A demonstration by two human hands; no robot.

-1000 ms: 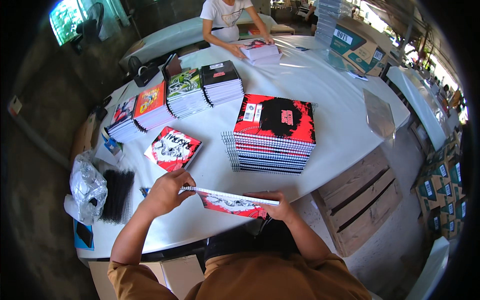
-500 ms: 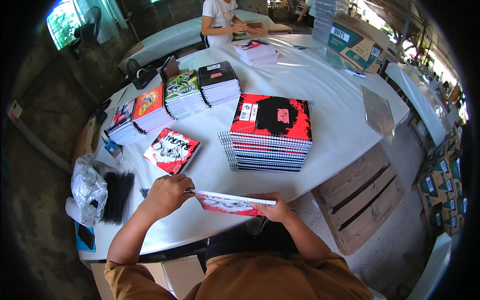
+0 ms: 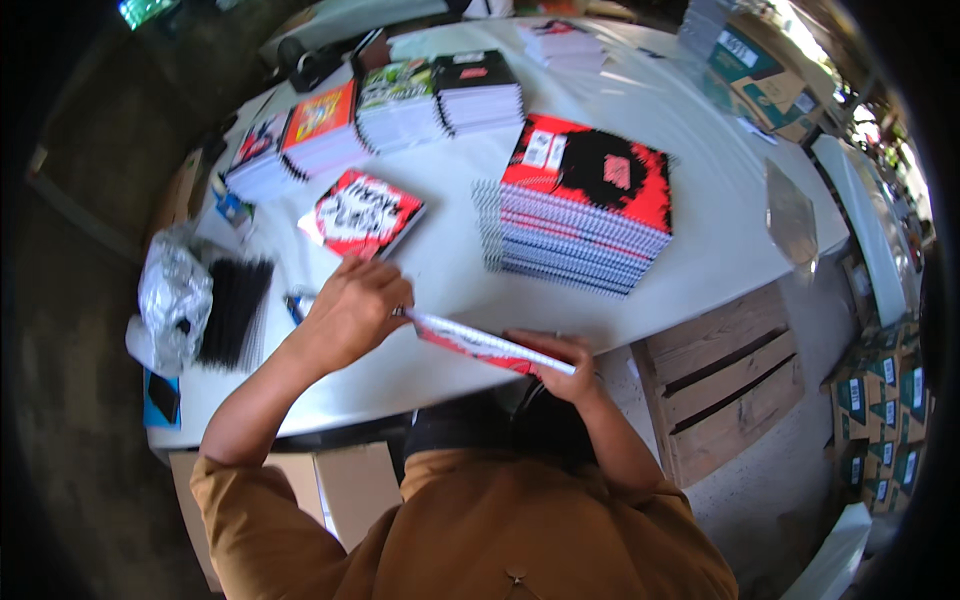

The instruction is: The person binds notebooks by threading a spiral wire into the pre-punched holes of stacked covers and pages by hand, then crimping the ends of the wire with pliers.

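Between my hands, over the table's near edge, a red and white notebook (image 3: pixel 480 343) is held on edge, its page edges turned up. My left hand (image 3: pixel 358 308) is closed at its left end, with the fingertips near the corner where the binding seems to be. At the other end my right hand (image 3: pixel 560 368) grips the notebook, thumb and fingers on opposite sides. Just beyond my left hand lies a small pile of red and white notebooks (image 3: pixel 365 213). A tall stack of red and black notebooks (image 3: pixel 590 195) stands farther right, with wire coils sticking out along its left side.
Several notebook stacks (image 3: pixel 400 100) form a row at the back left. Black binding coils (image 3: pixel 237 315) lie beside a clear plastic bag (image 3: pixel 177 300) at the left edge. A carton (image 3: pixel 765 80) stands at the far right of the white table (image 3: pixel 720 240); a wooden pallet (image 3: pixel 720 380) is below.
My view has tipped down and shifted, so the table's contents sit higher in the picture. Both hands still hold the notebook, now slanting more down to the right.
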